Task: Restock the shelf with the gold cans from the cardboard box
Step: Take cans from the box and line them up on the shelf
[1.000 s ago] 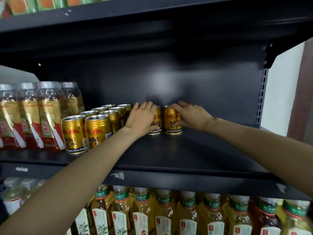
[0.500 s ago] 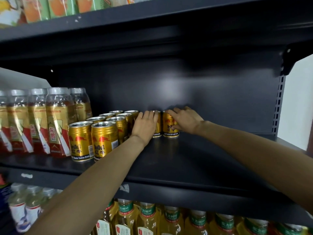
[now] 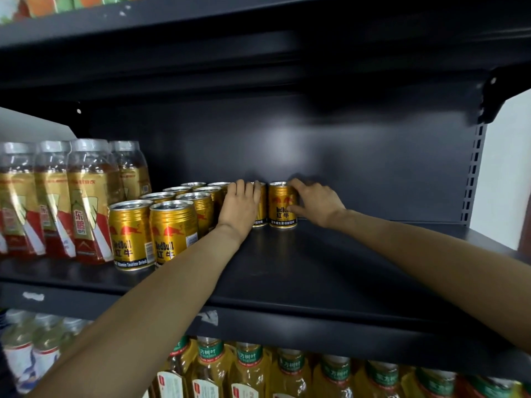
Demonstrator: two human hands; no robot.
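Several gold cans (image 3: pixel 172 228) stand in two rows on the black shelf (image 3: pixel 330 271), running from front to back. At the back wall my left hand (image 3: pixel 240 206) wraps a gold can (image 3: pixel 261 209) that is mostly hidden behind the fingers. Just right of it stands another gold can (image 3: pixel 282 204), upright on the shelf, with my right hand (image 3: pixel 314 201) gripping its right side, thumb on the front and fingers over the rim. The cardboard box is out of view.
Tall bottles with gold and red labels (image 3: pixel 83 199) stand left of the cans. The shelf right of my right hand is bare up to the perforated upright (image 3: pixel 471 173). Yellow drink bottles (image 3: pixel 250 372) fill the shelf below. Another shelf edge (image 3: pixel 201 12) runs overhead.
Both hands have stayed on the two back cans, which now stand against the back wall. The camera has drifted, so the shelf sits a little lower and further right in view.
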